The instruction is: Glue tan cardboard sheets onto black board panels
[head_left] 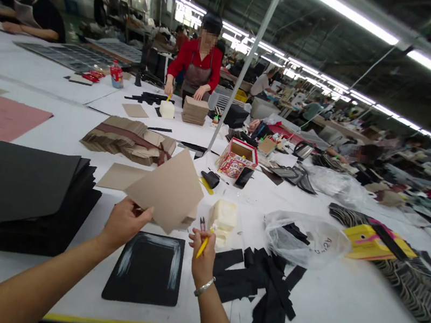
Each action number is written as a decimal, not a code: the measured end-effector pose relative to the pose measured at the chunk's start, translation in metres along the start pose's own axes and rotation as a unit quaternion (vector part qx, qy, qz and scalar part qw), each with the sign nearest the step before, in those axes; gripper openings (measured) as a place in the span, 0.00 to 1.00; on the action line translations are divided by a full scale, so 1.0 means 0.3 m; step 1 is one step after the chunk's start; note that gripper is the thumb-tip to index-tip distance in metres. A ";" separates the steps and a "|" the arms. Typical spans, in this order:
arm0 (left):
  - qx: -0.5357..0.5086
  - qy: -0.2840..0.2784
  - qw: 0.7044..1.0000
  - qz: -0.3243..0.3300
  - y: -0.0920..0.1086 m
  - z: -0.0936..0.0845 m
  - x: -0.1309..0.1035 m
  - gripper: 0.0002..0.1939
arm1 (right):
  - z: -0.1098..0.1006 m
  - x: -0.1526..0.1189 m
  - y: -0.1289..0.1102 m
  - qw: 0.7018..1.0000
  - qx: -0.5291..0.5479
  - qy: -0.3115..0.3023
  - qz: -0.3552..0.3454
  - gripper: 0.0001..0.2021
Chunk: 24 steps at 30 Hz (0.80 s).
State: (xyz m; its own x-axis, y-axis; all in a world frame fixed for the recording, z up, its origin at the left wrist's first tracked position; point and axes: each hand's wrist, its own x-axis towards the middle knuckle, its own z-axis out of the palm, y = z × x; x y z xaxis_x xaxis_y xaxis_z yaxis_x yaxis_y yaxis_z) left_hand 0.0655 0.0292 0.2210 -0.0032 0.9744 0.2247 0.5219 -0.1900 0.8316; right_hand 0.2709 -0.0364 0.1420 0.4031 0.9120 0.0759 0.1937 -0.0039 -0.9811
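My left hand [126, 224] grips a beige cardboard sheet [172, 187] by its lower edge, holding it tilted above the table. In my right hand [203, 260] is a yellow-handled brush [202, 248], close to a whitish glue container [224, 215]. A small dark-tipped tool [202, 224] shows by the fingers; whether the hand holds it I cannot tell. Between my forearms lies a black panel [145, 273] with white glue strokes along three sides. Behind the raised sheet, another beige sheet [119, 176] and part of a stack show.
Black sheets [11, 184] are stacked at left, black strips [257, 283] lie at right. Beyond are a plastic bag [305, 238], a red patterned box [239, 160], bundled cardboard pieces [129, 139] and a metal pole [247, 63]. A co-worker in red [200, 66] stands across the table.
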 end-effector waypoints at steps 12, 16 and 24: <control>-0.263 -0.162 0.893 -0.327 -0.403 0.022 -0.305 0.21 | -0.097 -0.147 0.214 0.971 -0.211 -0.112 0.012 0.08; -0.111 -0.224 0.918 -0.307 -0.547 0.069 -0.386 0.20 | -0.084 -0.192 0.335 0.939 -0.306 -0.151 0.043 0.10; 0.066 -0.189 0.952 -0.232 -0.647 0.116 -0.321 0.19 | 0.025 -0.145 0.467 0.942 -0.324 -0.089 0.005 0.11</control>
State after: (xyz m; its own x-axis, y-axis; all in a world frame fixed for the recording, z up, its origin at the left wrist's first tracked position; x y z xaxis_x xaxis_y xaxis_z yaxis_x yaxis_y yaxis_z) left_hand -0.0058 -0.0235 0.0204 0.0345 0.9277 -0.3718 0.6416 0.2646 0.7199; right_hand 0.2736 -0.0735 -0.0001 0.2627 0.9647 -0.0201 0.7185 -0.2095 -0.6632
